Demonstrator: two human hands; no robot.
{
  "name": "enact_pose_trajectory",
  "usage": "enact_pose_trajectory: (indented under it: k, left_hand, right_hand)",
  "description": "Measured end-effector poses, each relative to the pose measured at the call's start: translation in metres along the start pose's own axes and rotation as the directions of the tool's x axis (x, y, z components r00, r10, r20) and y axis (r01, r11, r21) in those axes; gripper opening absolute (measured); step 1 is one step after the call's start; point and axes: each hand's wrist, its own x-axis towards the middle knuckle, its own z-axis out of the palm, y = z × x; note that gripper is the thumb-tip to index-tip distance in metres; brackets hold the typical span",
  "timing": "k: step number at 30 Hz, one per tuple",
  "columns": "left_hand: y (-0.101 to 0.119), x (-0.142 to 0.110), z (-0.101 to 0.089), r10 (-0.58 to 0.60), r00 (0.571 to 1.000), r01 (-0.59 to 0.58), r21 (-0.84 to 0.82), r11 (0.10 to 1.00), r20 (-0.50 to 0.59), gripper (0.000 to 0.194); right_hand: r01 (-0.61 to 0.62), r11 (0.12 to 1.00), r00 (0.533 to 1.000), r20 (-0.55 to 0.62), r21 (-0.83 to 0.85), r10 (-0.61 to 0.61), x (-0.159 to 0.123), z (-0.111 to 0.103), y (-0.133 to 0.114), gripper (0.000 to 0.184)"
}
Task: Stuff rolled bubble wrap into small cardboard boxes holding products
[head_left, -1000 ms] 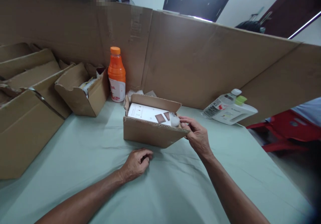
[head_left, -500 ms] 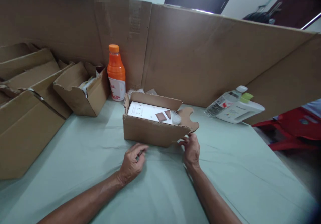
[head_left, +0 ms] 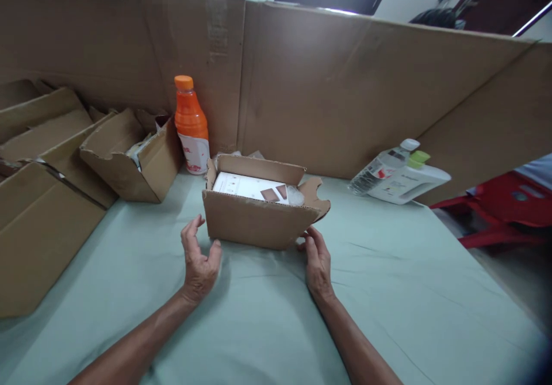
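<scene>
A small open-topped cardboard box [head_left: 248,222] stands on the green cloth in front of me, its right end cut into a curved flap. In it lie a white carton [head_left: 235,185] with brown square pictures and, at the right end, a clear plastic thing [head_left: 295,195] whose kind I cannot make out. My left hand [head_left: 199,258] is open beside the box's left front corner, thumb and fingers spread and curved. By the lower right corner is my right hand [head_left: 318,258], fingers loosely bent and apart, some partly hidden under the flap; whether they touch the cardboard I cannot tell.
An orange bottle [head_left: 191,123] stands behind the box, left of a tall cardboard wall [head_left: 336,86]. More cardboard boxes [head_left: 52,229] fill the left side. A clear bottle [head_left: 382,169] and a white jug [head_left: 409,185] lean at the right, near a red chair [head_left: 509,201].
My left hand has moved left from the box's front to its left corner and opened out. My right hand stays by the right end. The view has shifted slightly.
</scene>
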Motion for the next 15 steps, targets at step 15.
enact_pose_trajectory:
  k: [15]
  left_hand:
    - [0.032,-0.014,0.007,-0.284,0.886,0.37,-0.191,0.909,0.368,0.064]
  right_hand:
    - [0.107,0.984,0.994,0.054,-0.14,-0.1,-0.023,-0.027,-0.038,0.046]
